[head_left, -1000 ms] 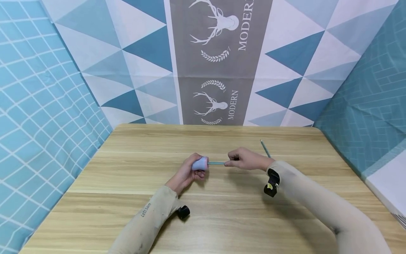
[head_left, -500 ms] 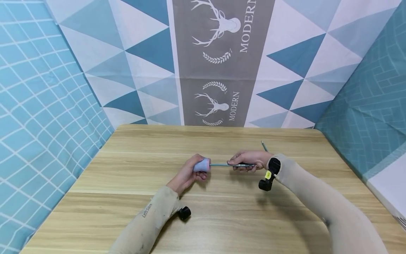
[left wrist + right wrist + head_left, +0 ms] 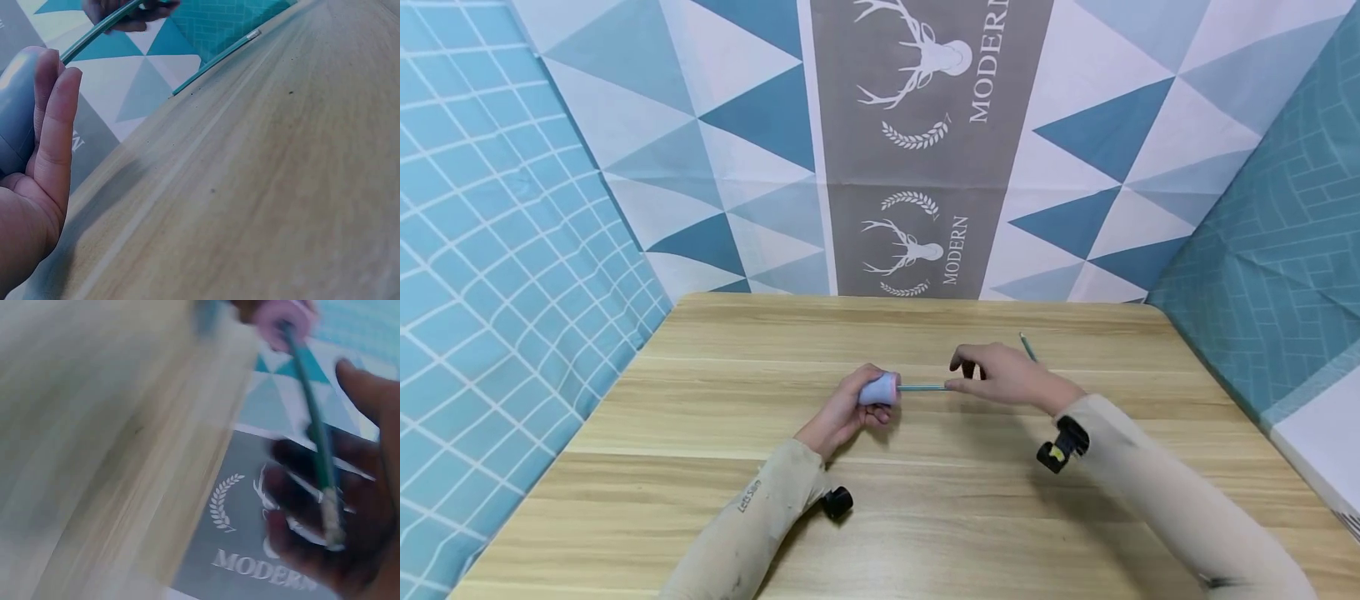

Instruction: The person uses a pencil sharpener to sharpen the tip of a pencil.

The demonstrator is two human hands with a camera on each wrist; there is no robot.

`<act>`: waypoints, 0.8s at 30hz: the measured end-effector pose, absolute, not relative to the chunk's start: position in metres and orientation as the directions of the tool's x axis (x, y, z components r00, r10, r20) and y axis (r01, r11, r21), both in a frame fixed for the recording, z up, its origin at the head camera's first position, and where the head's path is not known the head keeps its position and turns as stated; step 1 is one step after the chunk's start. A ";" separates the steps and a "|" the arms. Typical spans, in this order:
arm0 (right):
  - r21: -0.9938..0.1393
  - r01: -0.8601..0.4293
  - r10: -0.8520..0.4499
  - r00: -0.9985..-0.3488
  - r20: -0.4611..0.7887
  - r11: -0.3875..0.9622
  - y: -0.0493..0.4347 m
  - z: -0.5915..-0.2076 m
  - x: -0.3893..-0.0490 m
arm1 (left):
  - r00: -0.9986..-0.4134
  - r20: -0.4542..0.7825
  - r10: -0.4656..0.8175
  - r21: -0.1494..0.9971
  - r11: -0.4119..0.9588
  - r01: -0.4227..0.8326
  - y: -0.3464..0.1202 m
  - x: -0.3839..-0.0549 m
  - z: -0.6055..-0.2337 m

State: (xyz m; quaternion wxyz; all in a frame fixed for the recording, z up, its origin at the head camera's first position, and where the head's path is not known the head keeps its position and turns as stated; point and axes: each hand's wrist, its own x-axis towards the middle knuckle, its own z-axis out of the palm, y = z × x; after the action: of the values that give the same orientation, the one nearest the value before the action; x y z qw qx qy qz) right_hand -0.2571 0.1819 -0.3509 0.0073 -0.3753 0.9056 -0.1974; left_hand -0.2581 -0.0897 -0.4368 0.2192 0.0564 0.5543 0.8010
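My left hand (image 3: 838, 417) grips a small lavender pencil sharpener (image 3: 877, 389) with a pink end. A green pencil (image 3: 921, 387) sticks out of that pink end, pointing right; its inserted tip is hidden. In the right wrist view the pencil (image 3: 320, 444) runs from the sharpener's pink face (image 3: 284, 322) to a pale end. My right hand (image 3: 1006, 375) is around the pencil's free end, fingers spread, thumb standing off from the pencil. The left wrist view has the left hand (image 3: 50, 150) wrapped round the sharpener (image 3: 17, 106).
A second green pencil (image 3: 1027, 347) lies on the wooden table (image 3: 737, 333) behind my right hand, partly hidden by it. Patterned cloth (image 3: 760, 150) hangs behind the table. A white object (image 3: 1318, 450) stands at the right edge.
My right hand held the pencil half a second ago, rolled over; now it has turned back and its fingers have come off. The left hand and sharpener stay nearly in place.
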 end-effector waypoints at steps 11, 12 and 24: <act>0.633 -0.675 -0.848 0.020 0.529 0.379 0.179 -0.387 -0.254 | -0.905 -0.196 0.378 0.911 -0.270 -0.311 -0.087 -0.260 -0.436; 0.651 -0.668 -0.858 0.038 0.512 0.360 0.178 -0.388 -0.255 | -0.904 -0.199 0.378 0.910 -0.271 -0.313 -0.087 -0.260 -0.436; -0.348 -0.856 -0.805 -0.494 0.330 0.383 0.173 -0.374 -0.258 | -0.909 -0.213 0.358 0.903 -0.284 -0.323 -0.087 -0.260 -0.436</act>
State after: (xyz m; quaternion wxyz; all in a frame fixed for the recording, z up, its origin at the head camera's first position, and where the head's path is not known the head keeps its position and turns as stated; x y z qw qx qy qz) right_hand -0.2579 0.1726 -0.3743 -0.0532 -0.5004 0.8297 -0.2416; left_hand -0.2602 -0.0871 -0.4362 0.2125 0.0154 0.5595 0.8010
